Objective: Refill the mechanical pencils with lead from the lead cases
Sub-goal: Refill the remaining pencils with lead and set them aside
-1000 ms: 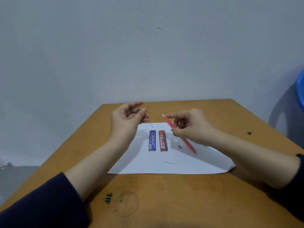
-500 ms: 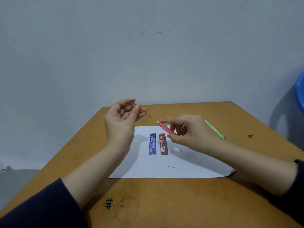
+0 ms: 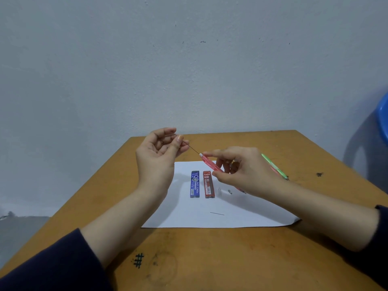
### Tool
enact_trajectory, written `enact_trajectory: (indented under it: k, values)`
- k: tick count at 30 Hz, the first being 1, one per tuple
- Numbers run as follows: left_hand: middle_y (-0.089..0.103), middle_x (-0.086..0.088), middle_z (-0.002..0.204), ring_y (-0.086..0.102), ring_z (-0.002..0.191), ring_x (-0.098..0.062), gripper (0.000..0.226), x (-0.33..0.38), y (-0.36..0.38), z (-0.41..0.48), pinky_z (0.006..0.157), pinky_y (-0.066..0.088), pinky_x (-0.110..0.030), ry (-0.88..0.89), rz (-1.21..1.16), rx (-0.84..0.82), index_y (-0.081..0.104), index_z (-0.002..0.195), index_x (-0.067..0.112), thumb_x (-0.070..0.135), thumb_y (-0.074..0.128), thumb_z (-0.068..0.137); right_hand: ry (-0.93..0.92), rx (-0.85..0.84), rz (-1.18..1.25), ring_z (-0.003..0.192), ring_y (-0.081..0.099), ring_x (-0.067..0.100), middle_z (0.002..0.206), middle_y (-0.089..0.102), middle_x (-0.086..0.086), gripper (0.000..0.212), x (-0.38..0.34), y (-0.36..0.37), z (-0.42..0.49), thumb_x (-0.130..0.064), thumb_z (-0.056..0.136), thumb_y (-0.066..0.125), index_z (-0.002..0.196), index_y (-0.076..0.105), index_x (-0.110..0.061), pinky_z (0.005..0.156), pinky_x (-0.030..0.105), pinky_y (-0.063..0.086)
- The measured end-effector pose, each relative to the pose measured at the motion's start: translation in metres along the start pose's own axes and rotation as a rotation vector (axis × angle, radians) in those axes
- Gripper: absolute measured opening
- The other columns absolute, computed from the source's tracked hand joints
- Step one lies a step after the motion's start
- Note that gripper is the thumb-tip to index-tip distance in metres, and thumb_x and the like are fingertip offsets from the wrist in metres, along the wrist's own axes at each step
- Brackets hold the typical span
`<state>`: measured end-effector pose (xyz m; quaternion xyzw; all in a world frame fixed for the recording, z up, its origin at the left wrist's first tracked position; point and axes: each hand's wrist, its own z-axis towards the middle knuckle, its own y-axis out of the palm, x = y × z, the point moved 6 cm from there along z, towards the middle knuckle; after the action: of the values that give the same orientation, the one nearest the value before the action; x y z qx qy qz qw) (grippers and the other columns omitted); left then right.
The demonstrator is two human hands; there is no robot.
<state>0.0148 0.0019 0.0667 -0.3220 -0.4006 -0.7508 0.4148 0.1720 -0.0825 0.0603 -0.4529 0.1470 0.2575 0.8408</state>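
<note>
Orange-brown wood of the counter [image 3: 231, 259] carried a white paper sheet [image 3: 189, 219]. On the sheet's near half lay a loose lead [image 3: 217, 213]; at its middle the blue lead case [image 3: 194, 184] and red lead case [image 3: 209, 184] lay side by side. Above the sheet's far edge, the left hand [image 3: 156, 158] pinched a thin lead [image 3: 192, 147] between thumb and fingers — its tip at the white end of the red pencil [image 3: 210, 163], which the right hand [image 3: 241, 169] gripped. Off the sheet's far right corner lay a green pencil [image 3: 274, 166].

Left hand [image 3: 156, 156] pinches lead [image 3: 192, 147] touching red pencil [image 3: 210, 163].
</note>
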Motion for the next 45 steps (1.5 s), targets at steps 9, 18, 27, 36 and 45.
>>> enact_trajectory:
  k: [9, 18, 27, 36, 45]
  values:
    - [0.063, -0.011, 0.083, 0.071, 0.078, -0.016, 0.017, 0.0013, -0.0002, -0.0008, 0.072, 0.055, -0.021, 0.019, -0.003, 0.0, 0.059, 0.098, 0.006, -0.007, 0.059, 0.088, 0.001, 0.017, -0.001, 0.063, 0.049, 0.003, 0.074, 0.057, -0.018, 0.045, 0.0051, 0.0009, 0.0012, -0.015, 0.078, 0.074, 0.118, 0.065, -0.033, 0.057, 0.012, 0.038]
    - [0.064, -0.01, 0.083, 0.071, 0.08, -0.018, 0.017, 0.0005, 0.0014, -0.0018, 0.073, 0.056, -0.023, 0.038, 0.034, -0.019, 0.06, 0.098, 0.008, -0.005, 0.061, 0.087, -0.02, 0.036, -0.005, 0.064, 0.05, 0.005, 0.077, 0.061, -0.013, 0.046, 0.0031, 0.0003, 0.0007, -0.015, 0.078, 0.074, 0.119, 0.064, -0.034, 0.056, 0.012, 0.039]
    - [0.065, -0.008, 0.081, 0.071, 0.079, -0.017, 0.017, -0.0004, 0.0037, -0.0054, 0.073, 0.055, -0.022, 0.039, 0.039, -0.032, 0.06, 0.096, 0.008, -0.006, 0.06, 0.087, -0.027, 0.047, 0.004, 0.064, 0.05, 0.006, 0.077, 0.061, -0.013, 0.046, 0.0041, 0.0009, 0.0011, -0.014, 0.077, 0.075, 0.118, 0.065, -0.032, 0.058, 0.012, 0.039]
    - [0.064, -0.008, 0.08, 0.07, 0.077, -0.017, 0.018, 0.0011, 0.0051, -0.0063, 0.071, 0.055, -0.02, 0.048, 0.037, -0.042, 0.06, 0.095, 0.008, -0.008, 0.059, 0.087, -0.026, 0.06, 0.036, 0.062, 0.05, 0.005, 0.074, 0.058, -0.016, 0.045, 0.0045, 0.0007, 0.0006, -0.012, 0.076, 0.075, 0.116, 0.066, -0.033, 0.058, 0.013, 0.04]
    - [0.065, -0.008, 0.08, 0.069, 0.077, -0.017, 0.018, -0.0024, 0.009, -0.0096, 0.071, 0.055, -0.022, 0.033, 0.062, -0.09, 0.062, 0.094, 0.007, -0.008, 0.061, 0.086, -0.028, 0.059, 0.021, 0.064, 0.05, 0.004, 0.075, 0.059, -0.016, 0.045, 0.0023, 0.0003, -0.0001, -0.015, 0.077, 0.075, 0.118, 0.066, -0.032, 0.058, 0.013, 0.04]
